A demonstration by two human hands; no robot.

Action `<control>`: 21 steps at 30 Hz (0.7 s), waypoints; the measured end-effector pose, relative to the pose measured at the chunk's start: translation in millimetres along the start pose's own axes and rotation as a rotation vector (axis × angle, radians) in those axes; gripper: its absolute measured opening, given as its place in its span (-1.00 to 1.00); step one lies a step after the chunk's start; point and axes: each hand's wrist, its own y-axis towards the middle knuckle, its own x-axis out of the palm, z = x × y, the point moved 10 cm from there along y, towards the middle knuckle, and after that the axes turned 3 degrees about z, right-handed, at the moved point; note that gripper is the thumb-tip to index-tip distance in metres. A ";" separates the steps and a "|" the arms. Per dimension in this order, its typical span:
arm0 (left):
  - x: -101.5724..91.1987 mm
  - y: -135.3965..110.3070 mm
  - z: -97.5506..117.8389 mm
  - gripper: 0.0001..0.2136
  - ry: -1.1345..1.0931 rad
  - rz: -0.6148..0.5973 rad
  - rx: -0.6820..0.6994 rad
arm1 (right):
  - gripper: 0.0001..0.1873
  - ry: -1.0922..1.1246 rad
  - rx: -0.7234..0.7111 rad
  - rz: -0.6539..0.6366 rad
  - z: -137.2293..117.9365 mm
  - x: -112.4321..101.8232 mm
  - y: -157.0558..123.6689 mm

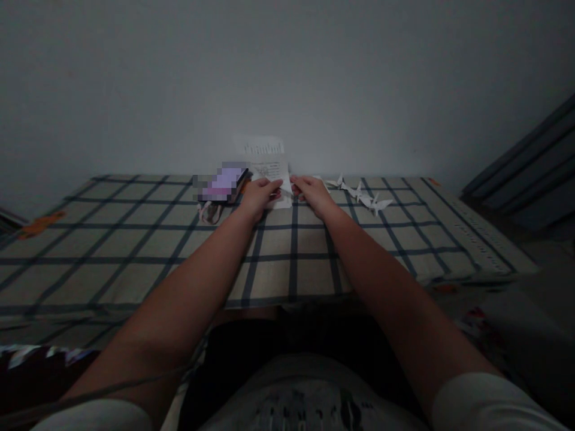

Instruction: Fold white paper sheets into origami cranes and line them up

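Note:
Both my arms reach forward over a checked cloth. My left hand and my right hand meet at a small white sheet of paper lying on the cloth near the wall. The fingertips of both hands press and pinch the paper's edge, fingers curled together. A printed sheet leans against the wall just behind the hands.
A blurred purple object and a small pale item lie left of my left hand. Several white folded paper cranes sit in a row to the right. A dark slatted panel stands at the far right.

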 end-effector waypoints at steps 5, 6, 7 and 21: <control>-1.1 0.7 2.2 -0.77 -0.002 0.015 0.019 | -0.79 -0.056 0.004 -0.031 -8.6 6.3 -6.3; -0.5 0.2 1.9 -0.77 -0.004 0.012 0.011 | -0.80 -0.067 0.003 -0.029 -9.9 6.1 -6.6; 0.6 -0.4 1.2 -0.77 -0.009 0.005 -0.002 | -0.81 -0.080 0.001 -0.025 -10.8 5.5 -6.5; 3.6 0.3 -4.5 -0.74 0.036 -0.034 -0.010 | -0.73 -0.092 -0.010 0.009 -11.9 0.1 -4.7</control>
